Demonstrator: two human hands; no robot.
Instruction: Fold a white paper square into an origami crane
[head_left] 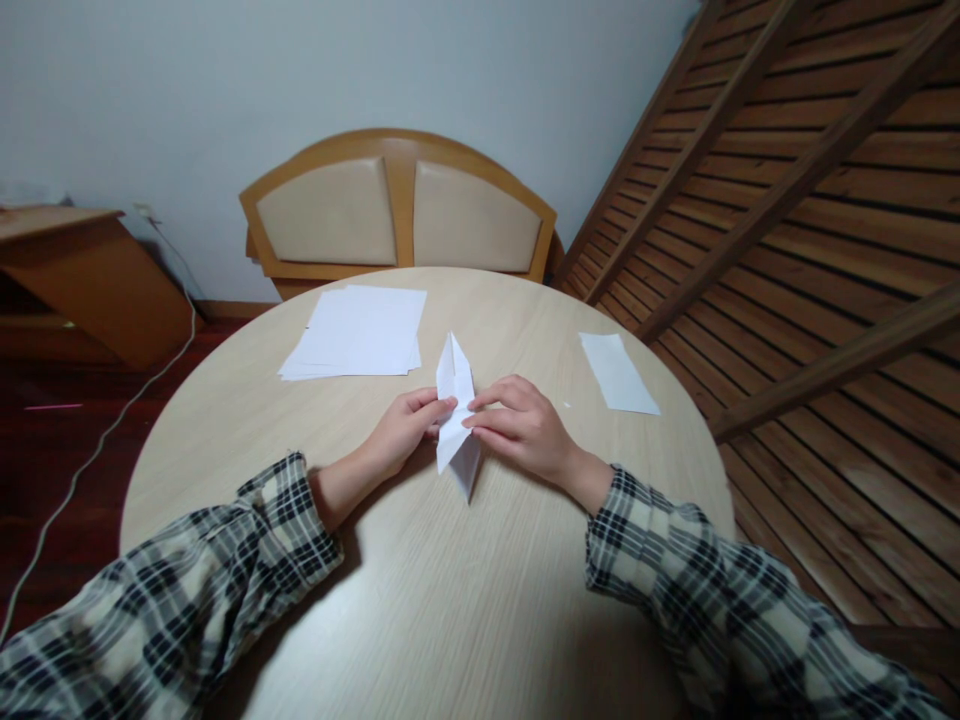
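A folded piece of white paper (455, 385), long and narrow with pointed ends, is held between my two hands above the table's middle. My left hand (405, 428) pinches its left edge, thumb on top and fingers underneath. From the right, my right hand (527, 425) grips the opposite edge near the middle, with thumb and fingertips on the paper. A loose flap hangs down at the near end, its point directed toward me. The fingers beneath the paper are partly hidden.
On the round wooden table (420, 620) lie a stack of white sheets (364, 330) at the back left and a narrow white paper strip (619, 372) at the right. A padded headboard (405, 210) stands behind, a slatted wooden panel (810, 200) at the right.
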